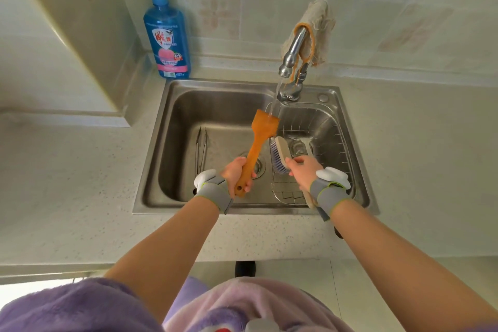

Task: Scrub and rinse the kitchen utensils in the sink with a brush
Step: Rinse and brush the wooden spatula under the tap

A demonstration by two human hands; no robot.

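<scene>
My left hand [237,174] grips the handle of a wooden spatula [258,140] over the steel sink [167,105]. The spatula's flat blade points up and away, under water running from the tap [292,54]. My right hand [303,171] holds a scrub brush [280,153] with a pale back and blue-white bristles, just right of the spatula's shaft and apart from it. Metal tongs [200,148] lie on the sink floor at the left.
A wire drain basket [334,143] sits in the sink's right half with something pale inside. A blue dish-soap pump bottle [167,32] stands at the back left corner. A cloth [319,27] hangs over the tap. Speckled countertop [80,183] surrounds the sink.
</scene>
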